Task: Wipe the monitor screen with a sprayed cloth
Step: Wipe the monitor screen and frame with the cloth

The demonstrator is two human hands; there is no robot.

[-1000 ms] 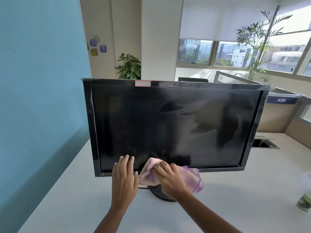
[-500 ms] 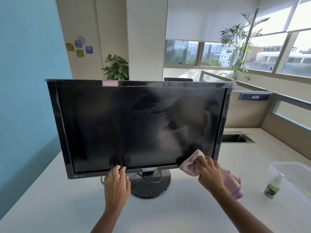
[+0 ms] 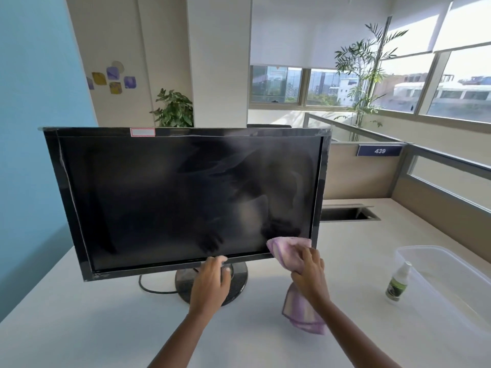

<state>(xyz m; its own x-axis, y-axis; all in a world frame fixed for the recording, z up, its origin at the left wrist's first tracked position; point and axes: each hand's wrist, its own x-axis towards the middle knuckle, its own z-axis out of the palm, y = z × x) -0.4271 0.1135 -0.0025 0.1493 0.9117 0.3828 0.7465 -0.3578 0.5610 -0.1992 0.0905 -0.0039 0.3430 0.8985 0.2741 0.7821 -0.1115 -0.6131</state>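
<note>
Tabletop [image 3: 79, 328] was white and took up the whole lower frame, with partition walls along its far and right edges. Monitor [image 3: 186, 200] stood toward the far left part of the tabletop on a round black base [image 3: 239, 277], screen dark and streaky, angled a bit so its right side sat farther back. Small red-bordered label [image 3: 142, 132] was on the top bezel, left of middle. A black cable [image 3: 151, 289] looped out from the base to the left.

Clear plastic bin [image 3: 451, 277] sat at the right edge of the tabletop; I couldn't make out anything inside it. A rectangular cable slot [image 3: 348, 212] was cut into the tabletop behind the monitor's right side.

Cloth [image 3: 289, 252], pink-purple striped, was pressed on the screen's lower right corner, its loose end hanging down below the wrist to the tabletop. My right hand [image 3: 309, 272] was closed around the cloth, fingers bunched on it against the bezel. My left hand [image 3: 211, 281] was at the bottom bezel near its middle, above the base, fingers curled and touching the bezel's edge; blurry there, so I couldn't tell whether it really clamped the frame.

Spray bottle [image 3: 397, 282], small, green label, white nozzle, stood upright just beside the bin's near left wall, well apart from the right hand.
</note>
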